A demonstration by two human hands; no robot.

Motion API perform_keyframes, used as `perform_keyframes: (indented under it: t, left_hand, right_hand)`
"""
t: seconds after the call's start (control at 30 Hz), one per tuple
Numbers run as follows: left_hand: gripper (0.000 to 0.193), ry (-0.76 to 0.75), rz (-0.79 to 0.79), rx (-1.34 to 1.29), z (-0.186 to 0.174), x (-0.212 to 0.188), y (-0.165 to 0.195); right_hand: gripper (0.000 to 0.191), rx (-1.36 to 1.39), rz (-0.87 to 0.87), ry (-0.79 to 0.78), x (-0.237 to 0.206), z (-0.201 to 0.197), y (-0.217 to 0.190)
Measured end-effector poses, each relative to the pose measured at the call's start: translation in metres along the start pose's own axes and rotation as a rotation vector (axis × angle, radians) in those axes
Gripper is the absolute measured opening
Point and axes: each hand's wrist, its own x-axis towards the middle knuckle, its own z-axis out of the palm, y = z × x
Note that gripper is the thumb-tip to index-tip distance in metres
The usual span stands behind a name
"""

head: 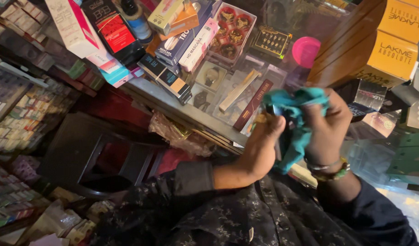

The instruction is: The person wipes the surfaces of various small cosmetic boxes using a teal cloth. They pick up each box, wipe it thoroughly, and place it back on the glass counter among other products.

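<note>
At centre right of the frame, the right hand (329,123) is clenched around a teal cloth (295,109), while the left hand (263,145) pinches a small dark item (282,119), half hidden in its folds. Swaddled like that, it could slip unnoticed. It would then drop towards the crowded glass counter (173,104) beyond.

Dim, warm shop light, deep shadows lower left, motion blur throughout, glare upper right.

I see dark floral-print sleeves (218,214) on both my arms, and a beaded bracelet (330,171) just above the right cuff.
</note>
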Motion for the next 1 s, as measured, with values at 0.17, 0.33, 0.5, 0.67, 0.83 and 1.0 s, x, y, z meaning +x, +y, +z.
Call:
perform_keyframes:
  t: [0.17,0.33,0.5,0.67,0.83,1.0]
  left_hand:
    - [0.052,0.043,-0.007,-0.286,-0.007,0.018,0.012]
    - [0.036,-0.047,0.335,-0.169,-0.018,0.021,0.022]
    - [0.041,0.138,0.706,0.782,-0.018,0.006,0.014]
    - [0.040,0.117,0.543,0.373,-0.011,0.008,-0.001]
    - [0.039,0.095,0.242,-0.279,-0.031,0.037,-0.008]
    - [0.035,0.136,-0.083,-0.014,-0.042,0.028,0.002]
  right_hand:
    - [0.038,0.729,0.237,0.111,0.009,-0.007,-0.031]
    - [0.058,-0.412,-0.459,-0.224,-0.022,0.028,-0.062]
    - [0.060,-0.224,-0.323,-0.350,-0.014,0.052,-0.065]
    - [0.052,-0.049,-0.280,-0.287,0.009,0.052,-0.055]
    - [0.062,-0.417,-0.427,-0.345,-0.035,0.058,-0.047]
    - [0.051,-0.479,-0.479,-0.279,-0.028,0.035,-0.038]
